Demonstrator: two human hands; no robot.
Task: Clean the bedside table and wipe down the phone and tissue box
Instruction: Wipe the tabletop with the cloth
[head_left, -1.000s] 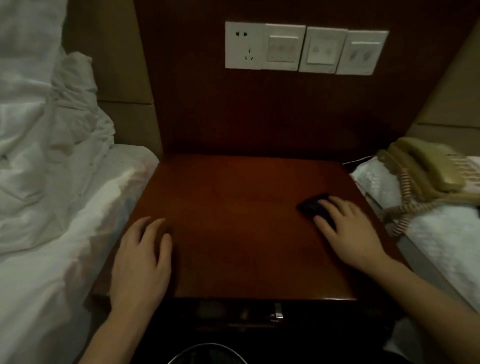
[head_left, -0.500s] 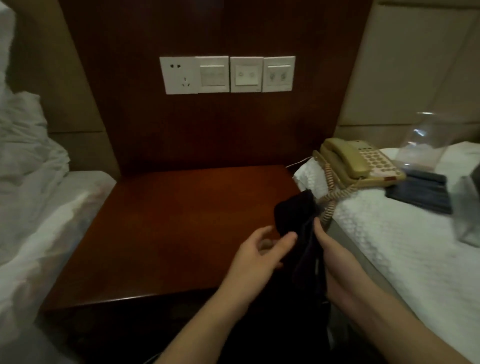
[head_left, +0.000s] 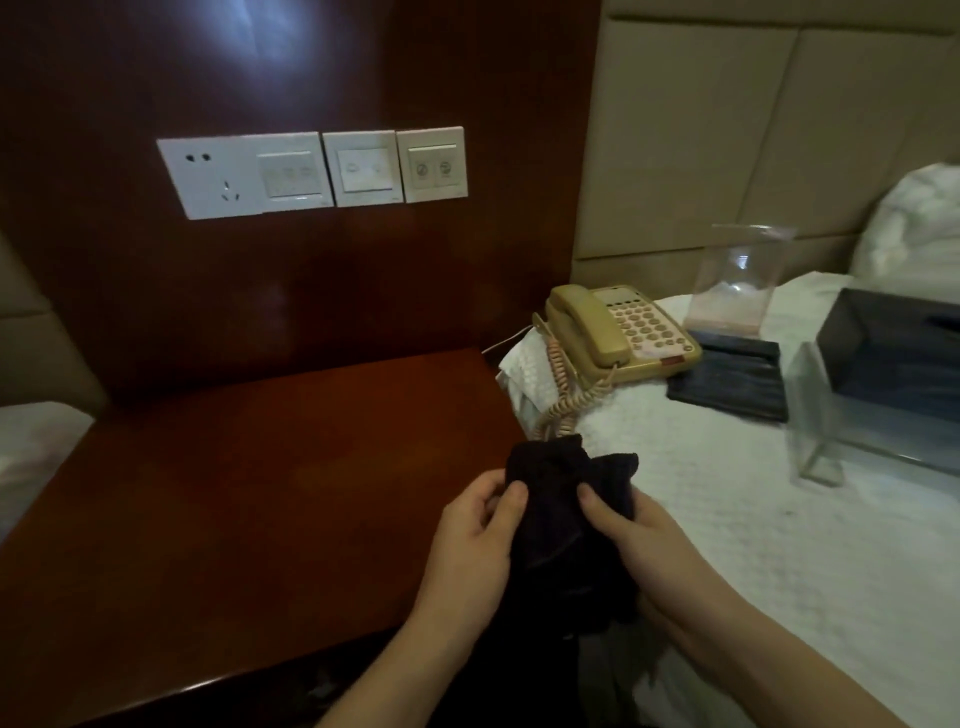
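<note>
A dark cloth (head_left: 566, 514) hangs between my hands over the right front corner of the bare wooden bedside table (head_left: 234, 493). My left hand (head_left: 472, 545) pinches its left side and my right hand (head_left: 639, 540) grips its right side. The beige corded phone (head_left: 618, 332) lies on the white bed at the right, beyond the cloth. A dark tissue box (head_left: 893, 353) in a clear cover sits further right on the bed.
A clear acrylic stand (head_left: 737, 280) and a flat dark tray (head_left: 732, 379) lie behind the phone. White wall sockets and switches (head_left: 311, 171) sit on the wooden panel above the table. Another white bed (head_left: 31, 441) borders the table on the left.
My right hand lifted the cloth off the table, my left hand joined it, and both now hold it bunched. The view swung right toward the bed with the phone.
</note>
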